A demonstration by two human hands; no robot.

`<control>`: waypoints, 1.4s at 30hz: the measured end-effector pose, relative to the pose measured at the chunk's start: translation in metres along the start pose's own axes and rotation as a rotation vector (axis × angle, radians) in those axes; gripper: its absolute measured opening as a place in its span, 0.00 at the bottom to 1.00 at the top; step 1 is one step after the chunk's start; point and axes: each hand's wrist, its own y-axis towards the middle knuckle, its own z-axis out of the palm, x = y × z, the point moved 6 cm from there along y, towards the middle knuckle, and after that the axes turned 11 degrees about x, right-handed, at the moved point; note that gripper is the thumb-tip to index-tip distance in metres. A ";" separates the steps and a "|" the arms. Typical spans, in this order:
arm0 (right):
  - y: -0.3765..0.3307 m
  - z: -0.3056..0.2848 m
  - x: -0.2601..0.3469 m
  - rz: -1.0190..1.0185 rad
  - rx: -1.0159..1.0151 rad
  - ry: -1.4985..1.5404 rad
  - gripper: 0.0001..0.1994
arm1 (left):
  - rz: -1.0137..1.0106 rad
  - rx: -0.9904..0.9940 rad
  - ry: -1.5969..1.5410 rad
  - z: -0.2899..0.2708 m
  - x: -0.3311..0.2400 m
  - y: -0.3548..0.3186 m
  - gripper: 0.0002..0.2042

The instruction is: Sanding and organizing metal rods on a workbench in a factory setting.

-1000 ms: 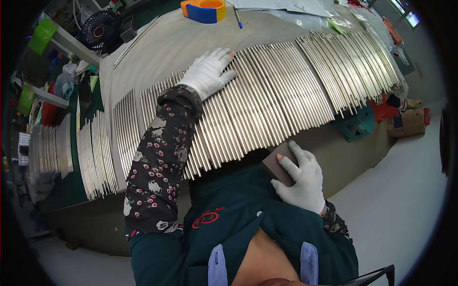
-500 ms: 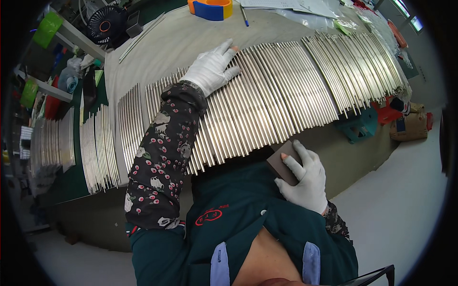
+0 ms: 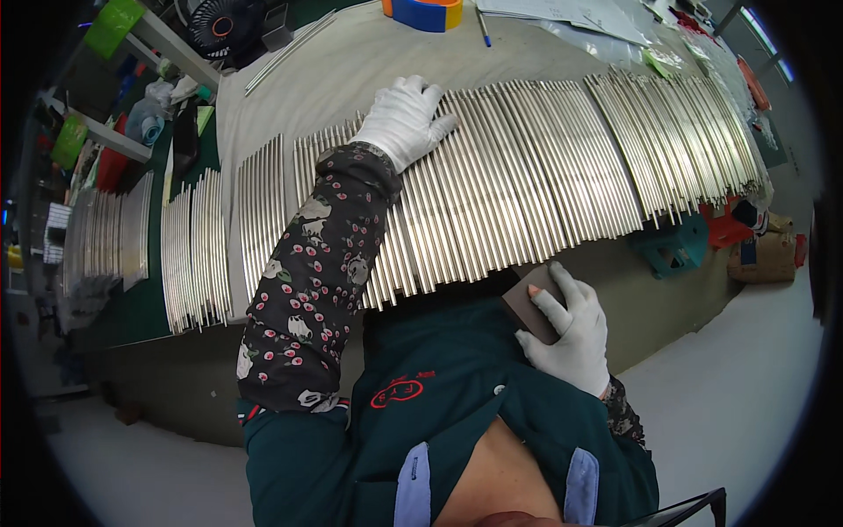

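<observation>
A long row of thin metal rods point(image 3: 518, 167) lies side by side across the table in front of me. My left hand point(image 3: 406, 121), in a white glove, rests on the far part of the row, its fingers bent over the rods' far ends and its thumb set apart. Close to my body, just off the table's near edge, my right hand point(image 3: 571, 329) is closed around a flat grey-brown block point(image 3: 529, 306). The glove leaves one fingertip bare against the block's face. The block is apart from the rods.
Further rods point(image 3: 676, 145) lie at the right, and a shorter bundle point(image 3: 195, 250) at the left. A tape roll point(image 3: 426, 16), a pen point(image 3: 484, 28) and papers point(image 3: 571, 10) are at the back. A black fan point(image 3: 224, 28) stands back left; a teal stool point(image 3: 672, 246) sits below, right.
My left hand's fingers have bent more over the far rod ends. My right hand still holds the block near my body. The whole view has shifted slightly.
</observation>
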 end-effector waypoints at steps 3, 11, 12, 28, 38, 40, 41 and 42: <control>0.006 0.008 0.004 -0.070 0.043 0.035 0.29 | 0.050 -0.012 -0.051 -0.018 0.006 -0.032 0.26; 0.027 0.074 -0.063 -0.280 0.245 -0.041 0.30 | 0.281 0.062 -0.124 0.016 -0.029 -0.079 0.33; 0.032 0.063 -0.033 -0.457 0.193 -0.098 0.29 | 0.269 0.070 -0.077 0.016 -0.030 -0.088 0.32; 0.057 0.062 0.005 -0.748 0.221 -0.115 0.28 | 0.255 0.060 -0.196 0.017 -0.017 -0.073 0.33; 0.079 0.091 -0.053 -0.447 0.396 -0.050 0.30 | 0.265 0.031 -0.194 0.014 -0.022 -0.089 0.34; 0.075 0.085 -0.037 -0.484 0.341 -0.041 0.30 | 0.289 0.142 -0.268 0.010 -0.032 -0.107 0.37; 0.074 0.083 -0.030 -0.480 0.334 -0.043 0.30 | 0.315 0.156 -0.226 0.009 -0.040 -0.115 0.38; 0.073 0.081 -0.023 -0.478 0.347 -0.043 0.30 | 0.341 0.170 -0.184 0.008 -0.047 -0.124 0.39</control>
